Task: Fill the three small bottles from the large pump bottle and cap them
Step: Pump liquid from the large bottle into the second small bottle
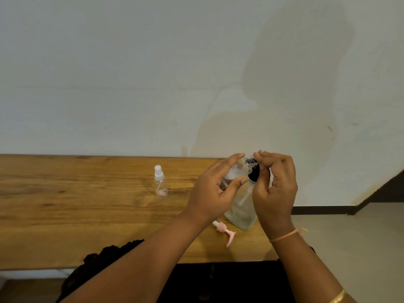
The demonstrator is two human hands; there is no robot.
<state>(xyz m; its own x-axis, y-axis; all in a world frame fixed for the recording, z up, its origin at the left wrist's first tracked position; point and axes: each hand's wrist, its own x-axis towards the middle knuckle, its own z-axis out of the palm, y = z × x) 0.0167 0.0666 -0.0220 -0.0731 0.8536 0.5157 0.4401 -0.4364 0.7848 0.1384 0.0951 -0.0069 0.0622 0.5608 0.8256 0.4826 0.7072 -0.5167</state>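
Note:
The large clear pump bottle (241,212) stands on the wooden table (87,204), with a little liquid at its bottom. My right hand (273,189) has its fingers curled round the black pump head (253,171) at the bottle's top. My left hand (215,189) holds a small clear bottle (235,171) up against the pump's outlet, thumb on its near side. A second small clear bottle (161,184), capped with a white spray top, stands upright to the left. A pink pump cap (225,232) lies on the table in front of the large bottle.
The table ends at a pale wall (153,73) behind the bottles. Its right end stops just past the large bottle, with floor (349,237) beyond. Dark cloth (105,259) lies over the near table edge.

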